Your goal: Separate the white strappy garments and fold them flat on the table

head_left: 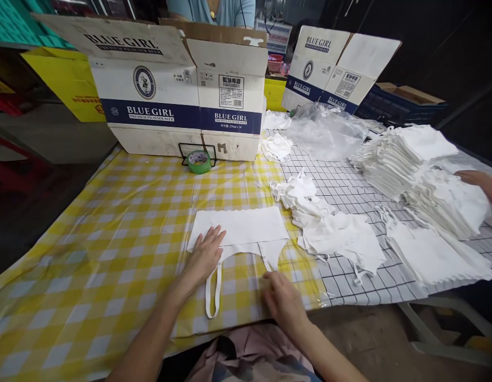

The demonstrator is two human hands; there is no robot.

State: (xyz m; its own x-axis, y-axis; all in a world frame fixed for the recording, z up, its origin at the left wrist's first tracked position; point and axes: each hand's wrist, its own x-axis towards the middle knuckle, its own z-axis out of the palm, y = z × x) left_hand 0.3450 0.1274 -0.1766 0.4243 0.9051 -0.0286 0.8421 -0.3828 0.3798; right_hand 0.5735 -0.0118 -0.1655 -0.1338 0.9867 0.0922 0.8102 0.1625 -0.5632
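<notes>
A white camisole point(240, 227) lies flat on the yellow checked cloth, its scalloped hem pointing away from me and its straps towards me. My left hand point(208, 250) rests on its left part with fingers stretched out. The left strap point(208, 300) hangs down in a loose loop on the cloth. At the lower end of the right strap point(265, 256), my right hand point(283, 298) is closed with its fingers curled in around the strap, whose end is hidden by the hand.
Loose white camisoles point(337, 233) lie to the right, beside neat stacks point(405, 154); another person's hand point(472, 178) touches one stack. A cardboard box point(170, 106) stands at the back, with green tape point(199, 163) before it. Clear plastic bags point(325, 130) lie near a second box point(321, 69).
</notes>
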